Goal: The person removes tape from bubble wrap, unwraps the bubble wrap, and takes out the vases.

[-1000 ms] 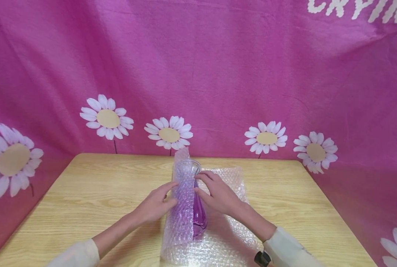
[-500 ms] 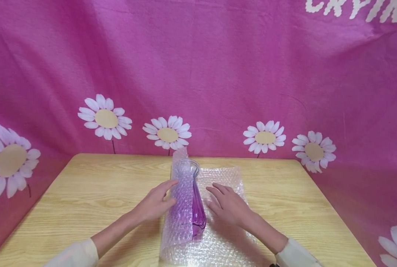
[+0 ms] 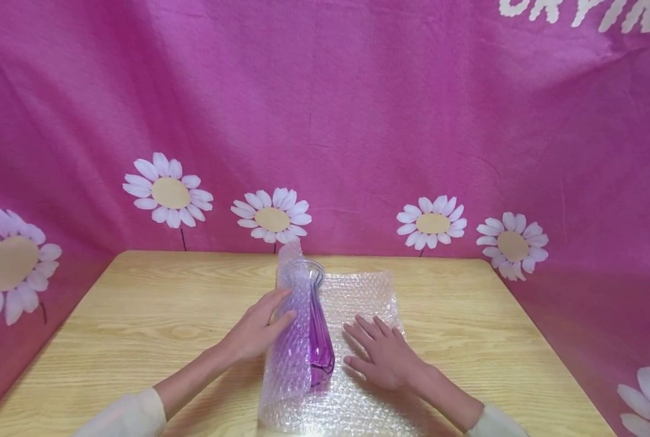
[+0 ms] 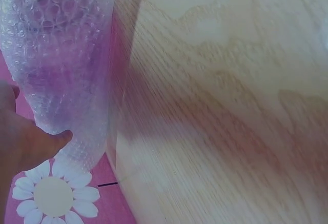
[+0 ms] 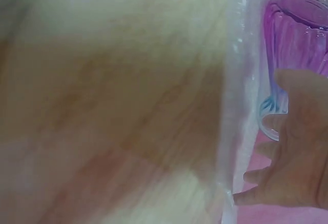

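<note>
A purple glass vase (image 3: 320, 349) with a clear flared rim lies on a sheet of bubble wrap (image 3: 360, 291), its rim toward the far side. The sheet's left part is folded over the vase's left half; the right half is bare. My left hand (image 3: 256, 325) rests against this fold from the left, thumb and index finger apart; its other fingers are mostly hidden. In the left wrist view, the thumb (image 4: 61, 138) touches the wrap. To the right of the vase, my right hand (image 3: 387, 358) lies over the sheet with fingers spread, holding nothing. The right wrist view shows the vase's base (image 5: 300, 11) beyond that hand.
All this is on a light wood-grain table (image 3: 166, 309). A pink cloth backdrop (image 3: 346, 121) printed with white daisies hangs behind the table and along both sides.
My right hand has let go of the vase's neck and moved right and nearer, its fingers spreading over the sheet. The left hand stays at the fold, its thumb slightly farther over it.
</note>
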### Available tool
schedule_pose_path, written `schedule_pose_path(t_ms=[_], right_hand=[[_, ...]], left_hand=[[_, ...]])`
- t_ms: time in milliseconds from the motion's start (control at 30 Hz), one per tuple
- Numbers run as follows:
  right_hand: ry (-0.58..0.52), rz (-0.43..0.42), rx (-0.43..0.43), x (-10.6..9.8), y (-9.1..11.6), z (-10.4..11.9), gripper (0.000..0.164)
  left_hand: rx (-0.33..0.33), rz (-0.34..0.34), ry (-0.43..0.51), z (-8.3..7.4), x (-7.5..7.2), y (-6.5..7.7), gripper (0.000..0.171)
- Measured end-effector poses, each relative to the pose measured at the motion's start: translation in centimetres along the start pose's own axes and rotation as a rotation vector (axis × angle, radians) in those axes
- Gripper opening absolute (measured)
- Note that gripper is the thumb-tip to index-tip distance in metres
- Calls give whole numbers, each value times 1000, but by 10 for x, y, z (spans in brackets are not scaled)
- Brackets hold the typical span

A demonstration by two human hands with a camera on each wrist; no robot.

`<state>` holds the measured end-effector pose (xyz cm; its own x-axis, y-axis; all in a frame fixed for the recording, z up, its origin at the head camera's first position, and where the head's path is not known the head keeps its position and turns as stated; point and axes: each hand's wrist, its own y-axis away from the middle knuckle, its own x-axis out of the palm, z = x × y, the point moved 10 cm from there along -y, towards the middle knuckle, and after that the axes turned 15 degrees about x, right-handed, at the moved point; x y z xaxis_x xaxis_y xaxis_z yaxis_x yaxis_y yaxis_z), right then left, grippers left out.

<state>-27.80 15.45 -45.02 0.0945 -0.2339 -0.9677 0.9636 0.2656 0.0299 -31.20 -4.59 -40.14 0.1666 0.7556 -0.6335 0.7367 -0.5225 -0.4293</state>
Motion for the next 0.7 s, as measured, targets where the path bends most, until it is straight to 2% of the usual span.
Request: schedule_pose_path(t_ms=[233,533,700], right_hand=[[-9,53,0,12,6,-9,68],[50,49,-25,18,8,-8,69],[62,51,-27,19,8,-8,69]], left_hand=[[-46,-18,45,1,7,1,63],[-143,-10,50,6,16,5,80],[-144,3,34,4,19,4,85]])
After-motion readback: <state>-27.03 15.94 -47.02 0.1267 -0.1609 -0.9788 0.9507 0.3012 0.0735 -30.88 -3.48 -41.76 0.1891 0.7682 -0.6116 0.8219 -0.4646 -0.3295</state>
